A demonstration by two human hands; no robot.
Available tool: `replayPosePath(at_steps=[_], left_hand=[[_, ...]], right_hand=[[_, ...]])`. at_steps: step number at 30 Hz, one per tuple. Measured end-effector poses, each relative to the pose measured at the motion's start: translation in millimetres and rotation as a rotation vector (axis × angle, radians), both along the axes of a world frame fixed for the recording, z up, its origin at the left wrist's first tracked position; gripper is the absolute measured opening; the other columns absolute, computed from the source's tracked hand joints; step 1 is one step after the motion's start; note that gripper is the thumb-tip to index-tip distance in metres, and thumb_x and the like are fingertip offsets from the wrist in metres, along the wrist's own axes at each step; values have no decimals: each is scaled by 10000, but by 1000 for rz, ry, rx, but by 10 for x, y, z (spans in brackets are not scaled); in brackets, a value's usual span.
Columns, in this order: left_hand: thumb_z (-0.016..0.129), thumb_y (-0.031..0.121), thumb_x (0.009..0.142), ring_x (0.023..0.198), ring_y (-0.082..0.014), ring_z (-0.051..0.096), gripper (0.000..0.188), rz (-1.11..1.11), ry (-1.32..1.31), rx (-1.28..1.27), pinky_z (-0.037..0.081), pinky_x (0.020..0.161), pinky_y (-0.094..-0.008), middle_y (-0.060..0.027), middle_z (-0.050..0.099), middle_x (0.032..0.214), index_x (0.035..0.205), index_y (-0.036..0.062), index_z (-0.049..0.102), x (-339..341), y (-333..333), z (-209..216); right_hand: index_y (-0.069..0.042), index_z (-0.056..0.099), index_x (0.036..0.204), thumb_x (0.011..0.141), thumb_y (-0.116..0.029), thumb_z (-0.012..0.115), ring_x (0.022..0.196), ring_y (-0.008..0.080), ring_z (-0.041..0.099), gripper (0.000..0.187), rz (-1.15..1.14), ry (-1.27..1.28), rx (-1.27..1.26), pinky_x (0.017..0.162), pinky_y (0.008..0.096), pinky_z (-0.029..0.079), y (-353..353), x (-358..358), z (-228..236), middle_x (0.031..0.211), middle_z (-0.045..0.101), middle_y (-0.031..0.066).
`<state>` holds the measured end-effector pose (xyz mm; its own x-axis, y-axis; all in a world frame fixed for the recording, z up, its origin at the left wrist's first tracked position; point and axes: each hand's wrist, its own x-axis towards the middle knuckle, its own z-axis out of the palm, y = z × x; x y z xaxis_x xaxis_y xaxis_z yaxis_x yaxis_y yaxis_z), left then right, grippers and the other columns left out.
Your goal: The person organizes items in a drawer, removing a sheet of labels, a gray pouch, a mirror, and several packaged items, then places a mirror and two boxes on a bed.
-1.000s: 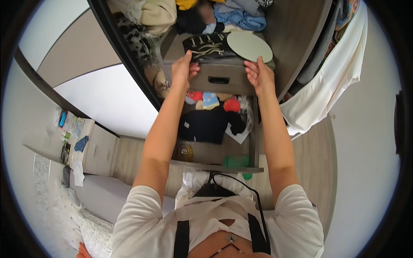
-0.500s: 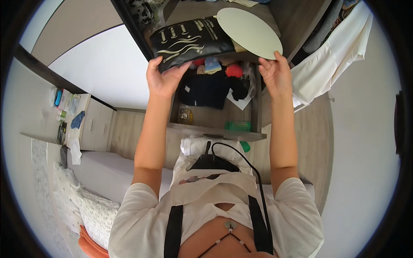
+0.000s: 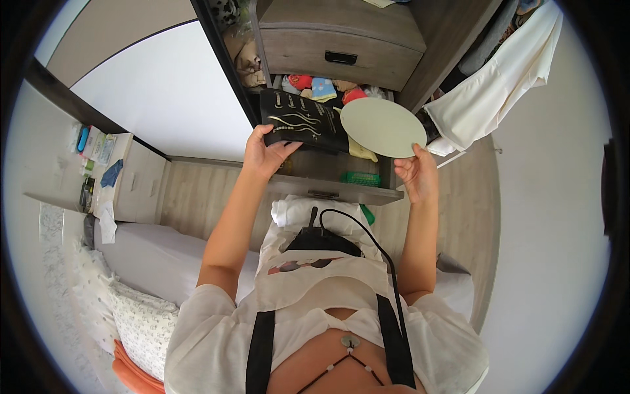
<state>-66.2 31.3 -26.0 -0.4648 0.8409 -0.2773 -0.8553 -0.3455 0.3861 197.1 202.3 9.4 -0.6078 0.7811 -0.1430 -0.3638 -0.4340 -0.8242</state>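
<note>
Black pouch (image 3: 303, 121) and pale oval disc (image 3: 383, 127) are sitting closer to the body than half a second ago, both hands coming down with them; closed drawer (image 3: 341, 51) is now showing beyond the hands, where the pouch was covering it.

Nearest: black cable (image 3: 371, 238) is looping across the white top (image 3: 433, 335), running below and between the hands. Green object (image 3: 367, 213) is poking out below and left of the right hand, kind unclear.

Left hand (image 3: 266, 155) is half open, pinching the pouch's near left corner, thumb on top, fingers going underneath. Pouch is tilting up and away to the right of that hand.

Right hand (image 3: 417, 174) is partly curled, thumb pressing on the disc's near right rim, other fingers bending under it; how firmly it's gripping, can't tell. Disc is extending up and left from that hand, overlapping the pouch's right end. Pale yellow piece (image 3: 362, 150) is peeking out beneath the disc, left of the right hand.

Open drawer (image 3: 364, 193) is standing pulled out under and between the hands. Green basket (image 3: 361, 178) is sitting in it, just left of the right hand. Red item (image 3: 300, 81) and blue cloth (image 3: 323, 89) are lying at its back, beyond the left hand.

Farther: white garment (image 3: 499, 85) is hanging up and right of the right hand.
</note>
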Motion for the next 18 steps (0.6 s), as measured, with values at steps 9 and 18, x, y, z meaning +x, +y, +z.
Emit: replayPosePath(at_steps=[9,18], left_hand=[[542,162,835,1077,-274,486,335,-147,690,-561,488,798,-395,-148,472,1215,1133,39,451,-126,360,-433],[537,104,837,1157,-206,392,486,-138,899,-506,323,947,-369,-102,404,1285,1288,56,361,-196,399,-565]], right_hand=[[27,462,1014,887,-206,465,626,172,633,265,5,-67,21,498,238,541,-5,-52,-93,809,608,116],[25,455,1068,886,-218,498,658,170,636,307,265,-203,-24,502,237,539,-12,-359,-229,868,600,116]])
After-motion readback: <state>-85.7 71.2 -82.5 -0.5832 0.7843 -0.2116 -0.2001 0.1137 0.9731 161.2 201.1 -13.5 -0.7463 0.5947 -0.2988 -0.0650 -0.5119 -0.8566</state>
